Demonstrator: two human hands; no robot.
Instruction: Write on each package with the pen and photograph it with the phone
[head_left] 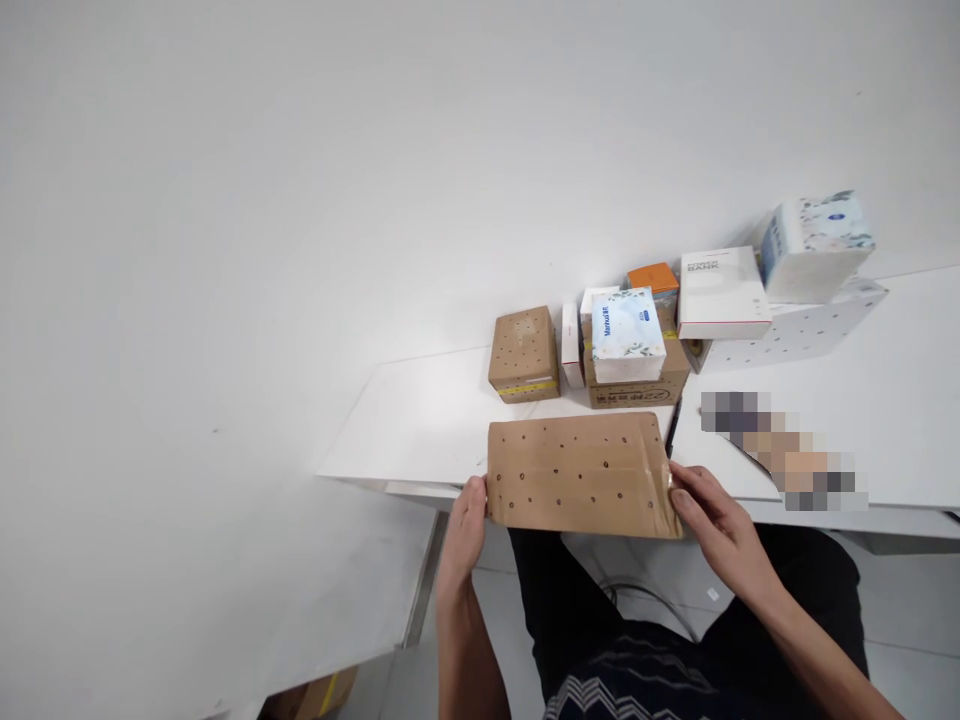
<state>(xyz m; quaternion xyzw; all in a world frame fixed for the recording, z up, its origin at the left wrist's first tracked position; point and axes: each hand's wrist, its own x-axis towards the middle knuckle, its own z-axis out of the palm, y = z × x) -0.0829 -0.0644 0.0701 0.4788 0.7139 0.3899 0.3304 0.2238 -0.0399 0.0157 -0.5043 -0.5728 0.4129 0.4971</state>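
A long brown cardboard box [577, 475] with small dark circles drawn on its face is held between my two hands, over the front edge of the white table [427, 420]. My left hand [466, 525] grips its left end, fingers pressed against the side. At the other end my right hand [712, 515] closes on the right side, where shiny clear tape shows. The fingertips behind the box are hidden. Just beyond it sits a smaller dotted carton [523, 350] with a yellow strip.
At the back, a tissue pack [628, 330] lies on a brown carton [637, 393]. Right of it are a power bank box [724, 290], an orange box [652, 277], a dotted white box [795, 330] and another tissue pack [814, 250]. A pixelated patch covers something at right.
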